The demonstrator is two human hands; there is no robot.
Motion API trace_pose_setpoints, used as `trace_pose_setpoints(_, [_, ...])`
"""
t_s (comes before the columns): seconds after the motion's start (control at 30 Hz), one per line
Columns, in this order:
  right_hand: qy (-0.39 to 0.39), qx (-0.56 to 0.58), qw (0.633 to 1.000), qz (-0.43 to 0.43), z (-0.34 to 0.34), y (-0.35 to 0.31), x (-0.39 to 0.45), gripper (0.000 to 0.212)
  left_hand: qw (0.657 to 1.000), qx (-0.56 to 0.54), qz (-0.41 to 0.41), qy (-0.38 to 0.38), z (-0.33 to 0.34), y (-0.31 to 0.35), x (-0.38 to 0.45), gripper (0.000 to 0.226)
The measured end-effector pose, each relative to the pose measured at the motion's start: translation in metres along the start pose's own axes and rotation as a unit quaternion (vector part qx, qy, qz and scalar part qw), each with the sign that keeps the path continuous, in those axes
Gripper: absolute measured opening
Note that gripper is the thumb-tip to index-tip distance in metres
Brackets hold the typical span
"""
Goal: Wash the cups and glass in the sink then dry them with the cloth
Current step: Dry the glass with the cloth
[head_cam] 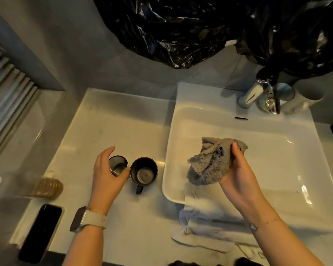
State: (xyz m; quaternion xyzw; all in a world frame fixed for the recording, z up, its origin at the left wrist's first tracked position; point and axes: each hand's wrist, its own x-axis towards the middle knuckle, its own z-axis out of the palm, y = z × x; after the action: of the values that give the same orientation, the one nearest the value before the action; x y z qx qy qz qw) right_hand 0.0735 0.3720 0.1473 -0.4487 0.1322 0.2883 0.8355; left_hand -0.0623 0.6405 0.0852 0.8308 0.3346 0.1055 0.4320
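White countertop (112,120) underfoot of it all, square white sink (277,150) set on its right side, black plastic bag (219,25) hanging over the chrome tap (252,95). Left hand (108,173) down on the counter, fingers curled round a small dark cup (118,165), just beside a dark handled mug (143,172) standing upright. Right hand (236,169) over the basin, gripping a bunched grey cloth (210,162); phone (40,231) lying near the counter's front left edge.
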Motion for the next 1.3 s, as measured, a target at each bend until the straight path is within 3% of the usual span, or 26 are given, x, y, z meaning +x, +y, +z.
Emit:
trace_pose_setpoints(0.27, [0.09, -0.122, 0.977, -0.153, -0.063, -0.072, -0.02, 0.04, 0.976, -0.184, 0.07, -0.095, 0.079, 0.137, -0.023, 0.042])
trace_pose_setpoints(0.43, [0.102, -0.117, 0.975, -0.159, -0.109, -0.118, -0.022, 0.06, 0.962, -0.194, 0.104, -0.161, 0.158, 0.203, -0.005, 0.038])
trace_pose_setpoints(0.57, [0.137, -0.08, 0.974, -0.164, -0.142, -0.147, -0.012, 0.043, 0.953, -0.186, 0.098, -0.217, 0.233, 0.249, 0.003, 0.036])
trace_pose_setpoints(0.63, [0.151, -0.071, 0.973, -0.161, -0.158, -0.157, -0.007, 0.043, 0.954, -0.173, 0.075, -0.232, 0.274, 0.263, 0.003, 0.048])
trace_pose_setpoints(0.83, [0.177, -0.066, 0.973, -0.129, -0.197, -0.171, 0.007, 0.044, 0.971, -0.208, 0.024, -0.112, 0.355, 0.295, 0.011, 0.082])
trace_pose_setpoints(1.0, [0.189, -0.052, 0.975, -0.103, -0.214, -0.166, 0.018, 0.043, 0.973, -0.188, 0.074, -0.111, 0.381, 0.301, 0.043, 0.092])
trace_pose_setpoints(1.17, [0.192, -0.038, 0.977, -0.08, -0.215, -0.153, 0.026, 0.04, 0.974, -0.18, 0.074, -0.114, 0.386, 0.302, 0.045, 0.091])
trace_pose_setpoints(1.3, [0.177, -0.04, 0.98, -0.077, -0.215, -0.148, 0.025, 0.04, 0.976, -0.183, 0.084, -0.083, 0.391, 0.31, 0.06, 0.077])
